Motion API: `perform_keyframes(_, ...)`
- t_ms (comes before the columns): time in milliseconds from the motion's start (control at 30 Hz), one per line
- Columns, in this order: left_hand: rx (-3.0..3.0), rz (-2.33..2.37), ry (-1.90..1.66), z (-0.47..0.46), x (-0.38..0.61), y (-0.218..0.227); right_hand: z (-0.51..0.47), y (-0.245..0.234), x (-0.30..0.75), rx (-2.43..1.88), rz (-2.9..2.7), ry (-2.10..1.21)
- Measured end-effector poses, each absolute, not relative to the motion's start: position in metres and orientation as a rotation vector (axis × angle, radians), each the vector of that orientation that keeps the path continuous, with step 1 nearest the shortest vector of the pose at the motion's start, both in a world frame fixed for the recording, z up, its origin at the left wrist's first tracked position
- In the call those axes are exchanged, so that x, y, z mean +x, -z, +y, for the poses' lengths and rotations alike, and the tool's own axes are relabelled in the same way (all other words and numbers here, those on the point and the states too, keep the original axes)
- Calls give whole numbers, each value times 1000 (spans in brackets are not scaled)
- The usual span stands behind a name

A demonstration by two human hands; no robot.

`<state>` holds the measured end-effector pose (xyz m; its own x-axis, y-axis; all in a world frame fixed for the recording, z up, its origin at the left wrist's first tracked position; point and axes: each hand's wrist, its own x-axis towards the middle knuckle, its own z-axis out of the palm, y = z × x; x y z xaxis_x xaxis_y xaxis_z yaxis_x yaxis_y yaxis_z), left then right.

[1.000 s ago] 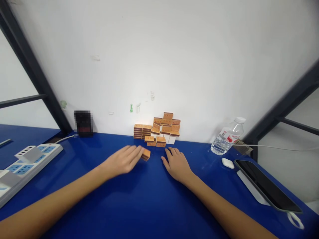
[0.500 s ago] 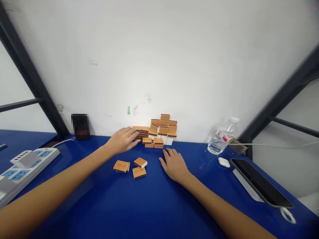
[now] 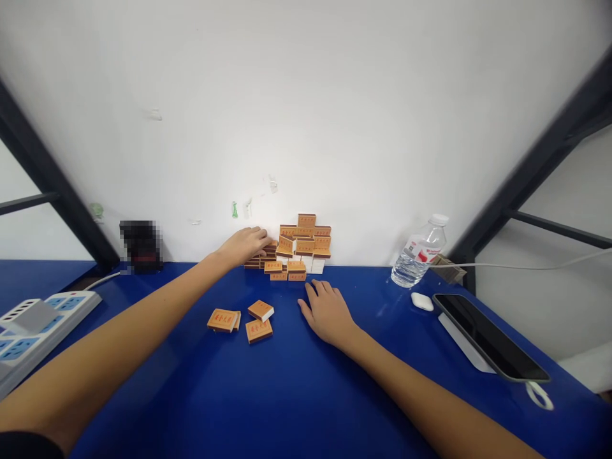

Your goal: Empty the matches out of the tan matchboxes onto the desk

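Observation:
A heap of small orange matchboxes (image 3: 301,245) is piled against the white wall at the back of the blue table (image 3: 296,389). My left hand (image 3: 246,244) reaches onto the left stack of that heap, fingers curled over its top boxes. Three loose matchboxes (image 3: 241,319) lie flat on the table nearer me. My right hand (image 3: 325,310) rests palm down on the table just right of them, fingers spread, holding nothing.
A clear water bottle (image 3: 419,252) stands at the back right, with a small white case (image 3: 422,301) and a dark tablet (image 3: 490,335) beside it. A white power strip (image 3: 33,322) lies at the left edge. A dark blurred box (image 3: 141,245) sits by the wall.
My left hand let go of the loose matchboxes on the table and reached back to the left stack of the heap. The right hand has stayed flat.

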<state>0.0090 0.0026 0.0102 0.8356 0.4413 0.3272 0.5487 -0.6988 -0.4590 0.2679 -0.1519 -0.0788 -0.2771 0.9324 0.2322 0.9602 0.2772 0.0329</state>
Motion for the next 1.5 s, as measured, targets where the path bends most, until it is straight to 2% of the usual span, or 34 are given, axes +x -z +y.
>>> perform_keyframes(300, -2405, -769, 334, -3, 11, -15, -151, 79, 268, -1788, -2376, 233)
perform_keyframes(500, -2317, -798, 449, -54, -10, -24, -152, 79, 268, -1784, -2372, 239)
perform_keyframes(800, -2456, -728, 309, -132, -74, 38, -153, 78, 268, -1802, -2378, 248)
perform_keyframes(1133, -2367, -815, 505, -74, -48, 5, -152, 79, 267, -1803, -2372, 252)
perform_keyframes(1500, -2386, -854, 317, -13, -30, -9, -152, 77, 268, -1781, -2374, 230)
